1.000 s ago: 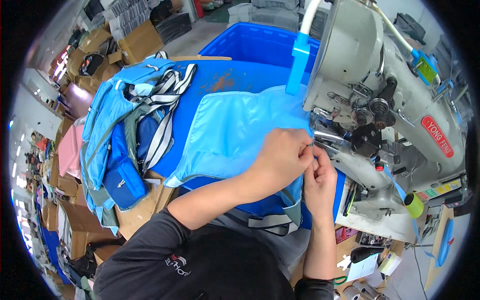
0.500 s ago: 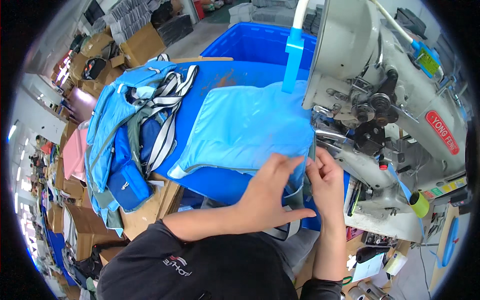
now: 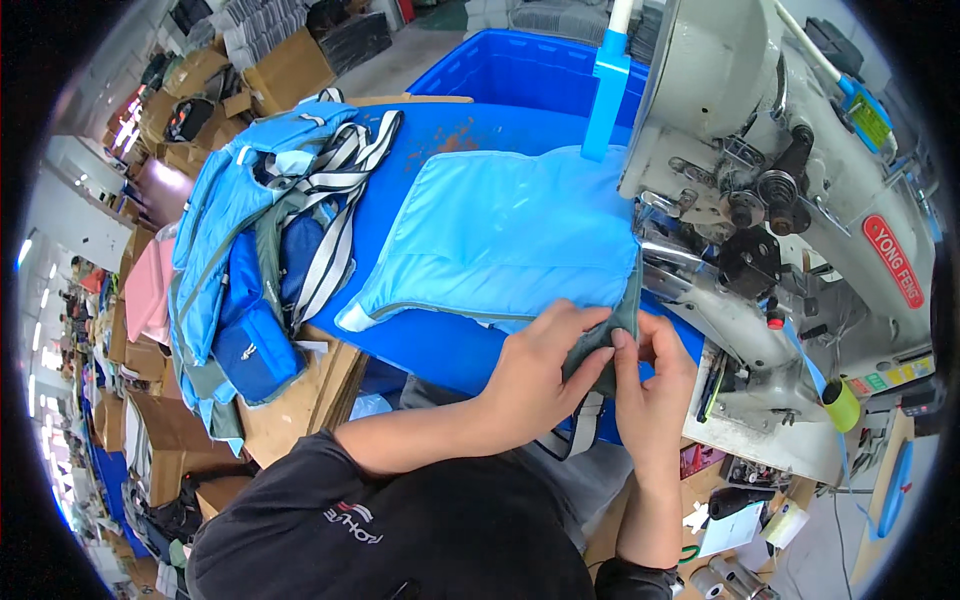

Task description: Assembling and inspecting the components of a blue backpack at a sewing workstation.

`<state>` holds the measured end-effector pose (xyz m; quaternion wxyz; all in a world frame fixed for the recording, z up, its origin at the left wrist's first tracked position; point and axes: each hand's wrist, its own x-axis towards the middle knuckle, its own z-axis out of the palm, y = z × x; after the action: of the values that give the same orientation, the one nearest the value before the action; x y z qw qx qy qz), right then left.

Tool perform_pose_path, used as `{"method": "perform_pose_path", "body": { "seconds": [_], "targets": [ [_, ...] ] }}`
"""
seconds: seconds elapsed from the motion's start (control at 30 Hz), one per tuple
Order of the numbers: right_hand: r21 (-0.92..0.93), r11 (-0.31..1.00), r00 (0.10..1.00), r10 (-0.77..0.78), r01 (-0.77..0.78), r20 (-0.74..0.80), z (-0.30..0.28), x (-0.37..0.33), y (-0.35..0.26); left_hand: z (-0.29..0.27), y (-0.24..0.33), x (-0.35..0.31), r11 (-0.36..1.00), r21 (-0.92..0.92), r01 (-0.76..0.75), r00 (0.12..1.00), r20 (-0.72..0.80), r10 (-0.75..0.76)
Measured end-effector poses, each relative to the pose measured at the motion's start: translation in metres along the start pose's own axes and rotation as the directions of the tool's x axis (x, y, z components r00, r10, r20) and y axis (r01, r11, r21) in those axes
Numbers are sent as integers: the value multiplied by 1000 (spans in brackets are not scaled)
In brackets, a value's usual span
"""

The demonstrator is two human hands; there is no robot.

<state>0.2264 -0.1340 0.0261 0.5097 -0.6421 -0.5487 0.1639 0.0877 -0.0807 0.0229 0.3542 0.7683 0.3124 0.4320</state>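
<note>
Grey fabric [image 3: 591, 340] (pinched); between fingertips [image 3: 624, 352]

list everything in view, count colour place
fabric panel: one, light blue, on table
fabric edging: one, grey-green, between hands
table: one, blue, centre
sewing machine: one, grey, right
roll: one, yellow-green, right
hose end: one, blue, beside machine
bin: one, blue, behind table
sewn pieces: several, mostly blue, piled left
straps: several, black and white, on pile
material: count unclear, pink, left of pile
cardboard boxes: several, brown, left
stacks: several, grey, top
paper sheet: one, white, lower right
sleeves: two, black, lower edge
left hand: one, bare, at edging
right hand: one, bare, pinching edging
</note>
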Motion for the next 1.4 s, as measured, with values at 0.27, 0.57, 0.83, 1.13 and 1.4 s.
{"method": "perform_pose_path", "body": {
  "seconds": [0.27,0.57,0.83,1.13,1.4],
  "targets": [
    [-72,997,992,-6,16,128,-11,7,-2,-18,19,20,904,406,-136,982,177,68],
    [233,969,994,62,-81,88,9,-3,24,-21,36,45,998,70,-9,952,306,-13],
    [343,925,986,142,-163,85,8,7,19,-5,13,47,980,124,-152,967,222,122],
    [475,855,978,186,-209,96,15,24,23,-2,1,67,887,341,-311,920,341,191],
    [429,879,979,188,-206,86,14,30,25,-2,-8,72,869,353,-345,915,334,228]
  ]
}}
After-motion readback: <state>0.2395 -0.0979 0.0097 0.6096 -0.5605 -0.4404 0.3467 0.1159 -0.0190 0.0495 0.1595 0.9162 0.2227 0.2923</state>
